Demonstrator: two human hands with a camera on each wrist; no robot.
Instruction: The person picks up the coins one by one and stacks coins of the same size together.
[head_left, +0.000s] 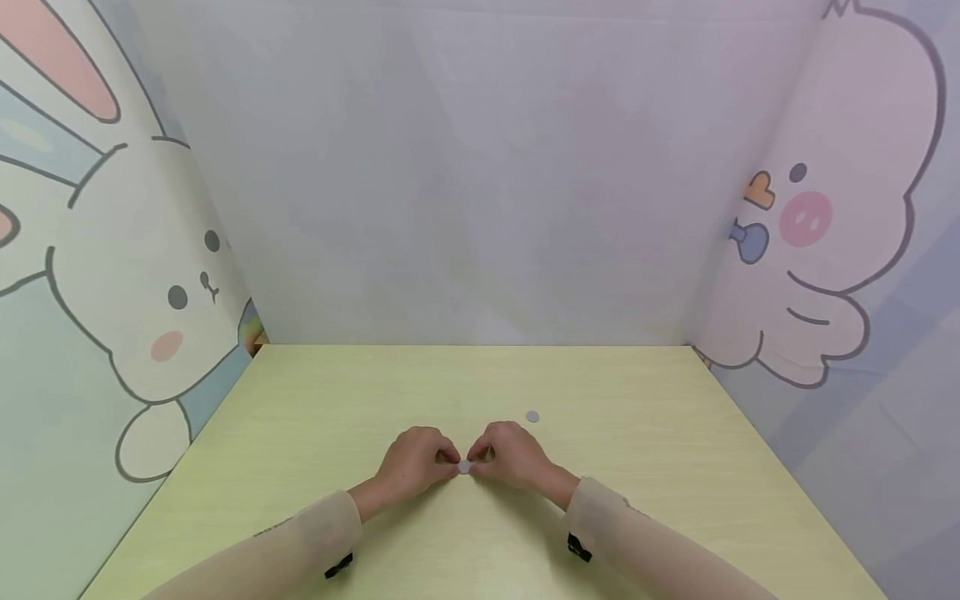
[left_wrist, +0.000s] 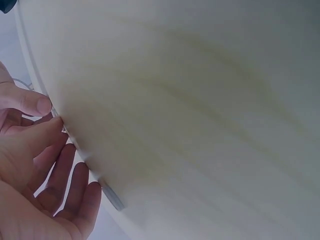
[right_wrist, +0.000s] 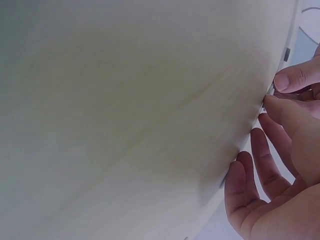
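A small round grey disc point(head_left: 464, 467) lies close over the table between the two hands, at the middle of the table's near half. My left hand point(head_left: 418, 460) pinches its left edge with thumb and fingers. From the other side, my right hand point(head_left: 510, 454) pinches the right edge. Fingertips hide part of the rim. In the left wrist view, the left hand point(left_wrist: 47, 185) has its fingertips at the tabletop. The right wrist view shows the right hand point(right_wrist: 285, 170) likewise, with the disc mostly covered.
A second grey disc point(head_left: 532, 416) lies flat on the pale yellow table point(head_left: 360, 383), behind the right hand. A plain light curtain point(head_left: 480, 183) hangs at the table's far edge. Printed cloth with a rabbit point(head_left: 135, 275) and a bird point(head_left: 847, 150) lines the two sides.
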